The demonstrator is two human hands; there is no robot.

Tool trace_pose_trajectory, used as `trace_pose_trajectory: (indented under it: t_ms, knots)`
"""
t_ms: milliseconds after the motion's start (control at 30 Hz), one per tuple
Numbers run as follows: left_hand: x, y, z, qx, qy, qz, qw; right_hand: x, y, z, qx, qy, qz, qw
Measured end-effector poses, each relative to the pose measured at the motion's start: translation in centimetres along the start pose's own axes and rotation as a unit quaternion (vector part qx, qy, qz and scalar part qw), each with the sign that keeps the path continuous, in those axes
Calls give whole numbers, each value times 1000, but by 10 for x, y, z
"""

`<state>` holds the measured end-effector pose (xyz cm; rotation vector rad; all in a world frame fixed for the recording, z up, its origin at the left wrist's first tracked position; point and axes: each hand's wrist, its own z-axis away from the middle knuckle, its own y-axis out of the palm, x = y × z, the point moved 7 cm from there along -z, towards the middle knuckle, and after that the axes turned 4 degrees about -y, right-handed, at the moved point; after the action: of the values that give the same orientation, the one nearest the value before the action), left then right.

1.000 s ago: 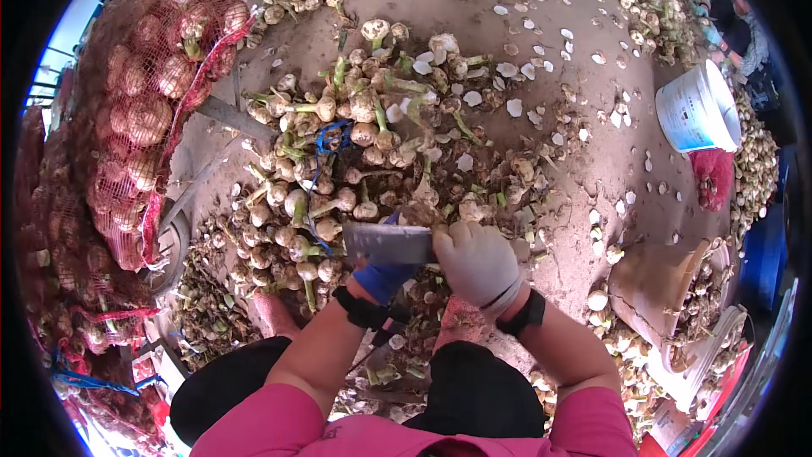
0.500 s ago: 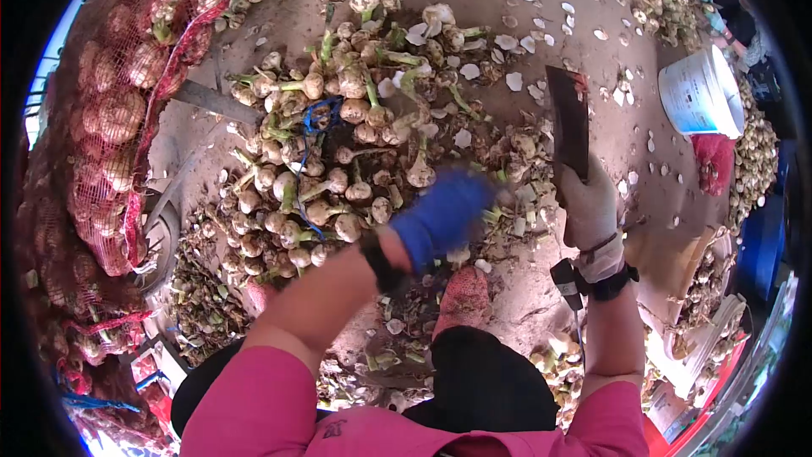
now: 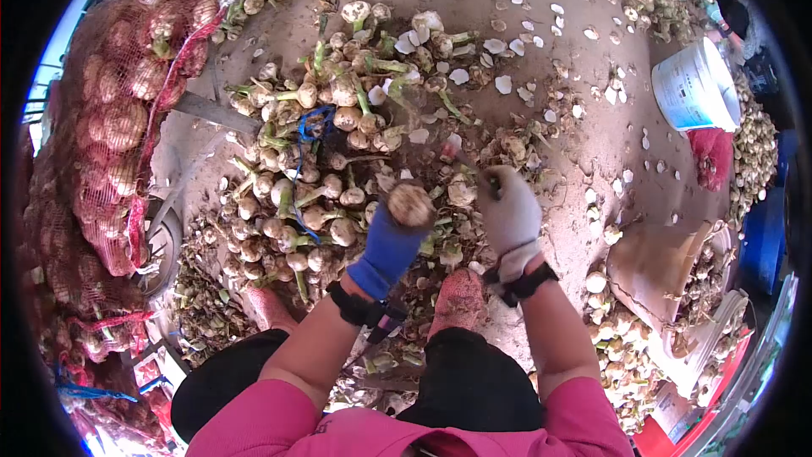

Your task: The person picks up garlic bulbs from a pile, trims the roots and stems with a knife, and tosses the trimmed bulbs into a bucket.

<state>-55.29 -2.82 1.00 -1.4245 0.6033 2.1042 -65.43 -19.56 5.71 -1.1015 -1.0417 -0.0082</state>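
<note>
1. Closest to the camera, two pink sleeves reach forward over dark-trousered knees. A reddish shoe (image 3: 461, 296) rests on the ground between the forearms. The person seems to sit or crouch low at the very edge of the heap.
2. Just ahead, the left hand (image 3: 385, 245), in a blue glove, has its grip closed around one bulb (image 3: 411, 203). The bulb is lifted clear of the heap, probably to keep it steady and exposed.
3. Beside that bulb, the right hand (image 3: 510, 211), in a white glove, is curled tight. What its grip encloses is blurred, and I cannot tell.
4. Beyond the hands, the heap of stalked bulbs (image 3: 338, 161) lies within easy reach, with blue string (image 3: 313, 123) tangled through it.
5. On the left, red net sacks (image 3: 127, 110) wall that side in. On the right, a cardboard box (image 3: 651, 275) crowds the elbow.
6. Farther off, bare ground (image 3: 592, 144) strewn with pale scraps (image 3: 503, 83) offers open room. A white bucket (image 3: 695, 89) stands well apart at its far edge.
</note>
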Motion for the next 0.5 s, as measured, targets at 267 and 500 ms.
trace_pose_trajectory:
  t_ms: [267,500]
  knots:
    - [123,-31,-18,105,-47,239,964,108,4,54,106,-329,141,928]
    - [6,2,10,42,9,55,998,-39,-30,-15,-51,26,139,989]
